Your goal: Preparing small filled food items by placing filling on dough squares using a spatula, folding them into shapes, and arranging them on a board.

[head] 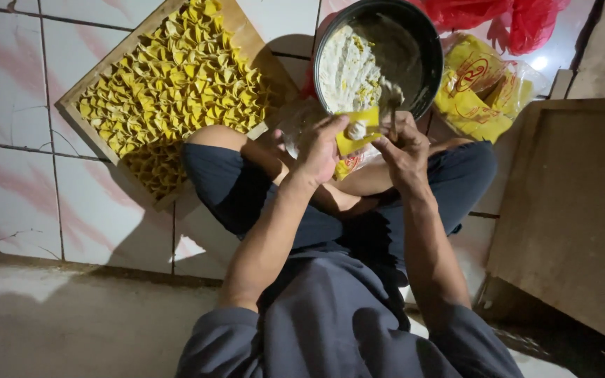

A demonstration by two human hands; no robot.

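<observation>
1. A person is seen from above, seated cross-legged on a pale tiled floor with pinkish streaks; dark shorts and a grey long-sleeved top are worn.
2. A thin, square yellow wrapper is held flat in the left hand, fingers curled beneath and around it, just above the lap.
3. A small rounded dab of pale, pasty filling is seen sitting on the middle of the wrapper.
4. A slim metal spoon is gripped in the right hand, pinched between thumb and fingers; its tip, coated in filling, is held just beside the wrapper.
5. A round, dark bowl is placed on the floor just beyond the hands; a creamy white, lumpy mixture flecked with yellow is smeared across its inside.
6. To the left, a shallow rectangular wooden tray is laid at an angle, packed with many folded yellow dumplings, crinkled and pointed.
7. To the right of the bowl, a glossy plastic bag of yellow wrappers is seen, with crumpled red plastic behind it.
8. A flat, matt wooden board is set at the far right.
</observation>
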